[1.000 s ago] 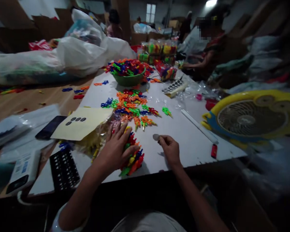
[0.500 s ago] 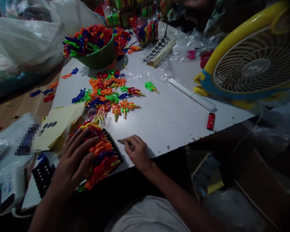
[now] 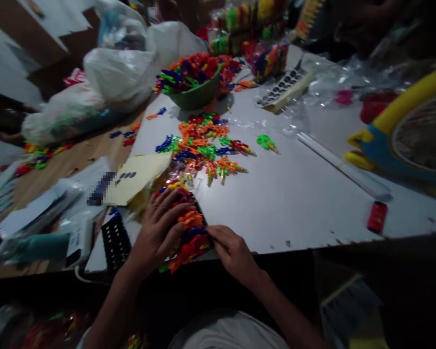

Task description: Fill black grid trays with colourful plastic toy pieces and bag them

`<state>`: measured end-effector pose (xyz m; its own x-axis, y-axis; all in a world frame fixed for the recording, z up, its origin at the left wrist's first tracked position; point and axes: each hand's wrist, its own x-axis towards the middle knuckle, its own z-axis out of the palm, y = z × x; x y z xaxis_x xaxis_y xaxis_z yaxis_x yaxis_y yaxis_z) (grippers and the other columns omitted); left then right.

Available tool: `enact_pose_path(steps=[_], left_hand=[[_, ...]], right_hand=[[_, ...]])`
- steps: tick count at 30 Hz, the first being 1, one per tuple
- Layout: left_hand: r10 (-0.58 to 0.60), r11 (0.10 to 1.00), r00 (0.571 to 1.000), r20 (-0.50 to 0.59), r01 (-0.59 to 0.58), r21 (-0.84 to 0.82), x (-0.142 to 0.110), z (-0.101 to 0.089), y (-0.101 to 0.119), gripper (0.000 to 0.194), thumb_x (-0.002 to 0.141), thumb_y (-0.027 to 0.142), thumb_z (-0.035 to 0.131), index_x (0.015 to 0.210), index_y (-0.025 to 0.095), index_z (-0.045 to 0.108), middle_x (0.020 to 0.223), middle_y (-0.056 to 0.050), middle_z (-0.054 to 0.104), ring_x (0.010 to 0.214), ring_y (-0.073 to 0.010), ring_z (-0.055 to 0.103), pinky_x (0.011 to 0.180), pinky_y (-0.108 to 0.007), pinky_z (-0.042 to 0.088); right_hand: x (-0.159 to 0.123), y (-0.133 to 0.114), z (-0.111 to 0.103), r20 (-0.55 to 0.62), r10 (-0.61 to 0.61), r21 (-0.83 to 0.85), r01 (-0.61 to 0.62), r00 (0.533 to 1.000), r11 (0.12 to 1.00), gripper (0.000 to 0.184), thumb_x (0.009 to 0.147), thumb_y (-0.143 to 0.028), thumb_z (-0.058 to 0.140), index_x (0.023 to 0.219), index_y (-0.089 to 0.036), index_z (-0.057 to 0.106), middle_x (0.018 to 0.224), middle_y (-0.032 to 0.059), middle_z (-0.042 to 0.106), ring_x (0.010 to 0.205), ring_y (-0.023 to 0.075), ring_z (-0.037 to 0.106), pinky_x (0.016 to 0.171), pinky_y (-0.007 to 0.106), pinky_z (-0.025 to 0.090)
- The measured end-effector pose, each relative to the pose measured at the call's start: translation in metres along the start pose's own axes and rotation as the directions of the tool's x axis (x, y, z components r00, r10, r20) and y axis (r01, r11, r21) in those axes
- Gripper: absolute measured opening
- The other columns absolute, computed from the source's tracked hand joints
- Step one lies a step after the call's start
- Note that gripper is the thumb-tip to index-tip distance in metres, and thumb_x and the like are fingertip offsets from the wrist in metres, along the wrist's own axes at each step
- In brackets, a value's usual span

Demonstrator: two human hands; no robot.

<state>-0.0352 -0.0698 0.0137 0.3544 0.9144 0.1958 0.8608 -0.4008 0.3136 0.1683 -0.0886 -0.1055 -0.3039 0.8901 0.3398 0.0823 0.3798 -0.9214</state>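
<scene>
Saw a broad white tabletop (image 3: 269,203) across the middle of the view. Made out a bulging white plastic sack (image 3: 119,68) at the back left, on a brown wood-grained surface (image 3: 105,148). Noted a yellow-and-blue plastic fan (image 3: 381,133), cut off at the right. Saw a round green plastic bowl (image 3: 198,98) toward the back, heaped with red, blue, orange and green pieces. Spotted a loose cluster of bright plastic pieces (image 3: 199,145) in front of it. Found a packed stack of multicoloured plastic pieces (image 3: 192,245) at the near edge, between both hands. Saw the left grip (image 3: 160,223) unclenched, laid over the stack with fingers spread. Saw the right grip (image 3: 236,252) at the stack's right side with fingers drawn together; could not tell of anything pinched inside. Noted a black perforated plastic tray (image 3: 114,242) beside the left forearm (image 3: 118,298), and a small red oblong object (image 3: 377,217) near the right end
</scene>
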Motion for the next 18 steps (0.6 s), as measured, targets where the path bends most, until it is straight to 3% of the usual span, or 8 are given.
enact_pose_path(steps=[5,8,9,11,13,14,15,18], left_hand=[[-0.025,1.0,1.0,0.018,0.025,-0.01,0.018,0.01,0.018,0.037,0.096,0.04,0.047,0.125,0.023,0.063,0.15,-0.009,0.046,0.147,-0.0265,0.028,0.122,-0.057,0.01],[-0.062,0.982,0.981,-0.183,0.027,-0.185,0.015,0.011,0.022,0.035,0.096,0.036,0.049,0.126,0.022,0.063,0.147,-0.011,0.049,0.144,-0.0261,0.034,0.122,-0.055,0.016],[-0.12,0.964,0.95,-0.289,0.042,-0.262,0.009,0.011,0.022,0.034,0.097,0.033,0.047,0.125,0.022,0.063,0.145,-0.011,0.052,0.141,-0.0248,0.04,0.121,-0.052,0.022],[-0.316,0.904,0.822,-0.474,0.109,-0.414,-0.009,0.012,0.015,0.031,0.097,0.028,0.044,0.121,0.022,0.064,0.135,-0.01,0.06,0.13,-0.022,0.052,0.114,-0.044,0.036],[-0.518,0.825,0.664,-0.539,0.223,-0.519,-0.032,0.018,0.001,0.027,0.097,0.027,0.044,0.113,0.021,0.065,0.119,-0.009,0.066,0.116,-0.0208,0.059,0.104,-0.038,0.045],[-0.589,0.789,0.611,-0.529,0.292,-0.541,-0.044,0.022,-0.008,0.025,0.096,0.027,0.045,0.109,0.02,0.066,0.112,-0.009,0.067,0.111,-0.0208,0.061,0.1,-0.037,0.047],[-0.638,0.758,0.588,-0.497,0.365,-0.541,-0.055,0.028,-0.018,0.024,0.096,0.027,0.046,0.105,0.02,0.066,0.107,-0.008,0.067,0.107,-0.0209,0.061,0.098,-0.037,0.048],[-0.7,0.711,0.615,-0.364,0.551,-0.437,-0.082,0.05,-0.043,0.024,0.091,0.023,0.052,0.11,0.019,0.064,0.107,-0.01,0.063,0.105,-0.0237,0.059,0.097,-0.041,0.048]], right_hand=[[-0.007,0.003,-0.02,-0.113,0.272,0.057,-0.267,0.956,0.962,0.031,0.087,-0.023,0.051,0.11,-0.023,0.072,0.113,0.0076,0.072,0.105,0.023,0.068,0.097,0.045,0.054],[0.004,-0.003,-0.034,-0.242,0.443,0.098,-0.432,0.863,0.896,0.032,0.084,-0.04,0.058,0.107,-0.022,0.072,0.114,0.0097,0.072,0.105,0.026,0.069,0.09,0.043,0.058],[0.009,-0.007,-0.039,-0.268,0.47,0.1,-0.461,0.841,0.882,0.034,0.083,-0.044,0.06,0.106,-0.022,0.071,0.114,0.01,0.072,0.105,0.0267,0.069,0.086,0.042,0.06],[0.017,-0.018,-0.046,-0.299,0.497,0.062,-0.503,0.815,0.862,0.038,0.08,-0.048,0.061,0.107,-0.023,0.071,0.114,0.0096,0.072,0.105,0.0277,0.069,0.081,0.038,0.061],[0.022,-0.028,-0.051,-0.321,0.503,-0.007,-0.534,0.802,0.846,0.04,0.08,-0.051,0.062,0.109,-0.024,0.071,0.111,0.0085,0.073,0.104,0.028,0.069,0.08,0.037,0.06],[0.023,-0.032,-0.052,-0.336,0.505,-0.04,-0.547,0.795,0.836,0.041,0.08,-0.051,0.062,0.11,-0.025,0.071,0.11,0.0078,0.074,0.104,0.0279,0.069,0.081,0.037,0.06],[0.024,-0.036,-0.053,-0.354,0.505,-0.065,-0.56,0.787,0.826,0.04,0.081,-0.052,0.061,0.111,-0.026,0.07,0.108,0.007,0.074,0.104,0.0279,0.069,0.082,0.038,0.059],[0.025,-0.044,-0.055,-0.398,0.492,-0.139,-0.581,0.774,0.802,0.039,0.082,-0.052,0.061,0.112,-0.029,0.07,0.106,0.0048,0.074,0.108,0.0282,0.067,0.09,0.041,0.055]])
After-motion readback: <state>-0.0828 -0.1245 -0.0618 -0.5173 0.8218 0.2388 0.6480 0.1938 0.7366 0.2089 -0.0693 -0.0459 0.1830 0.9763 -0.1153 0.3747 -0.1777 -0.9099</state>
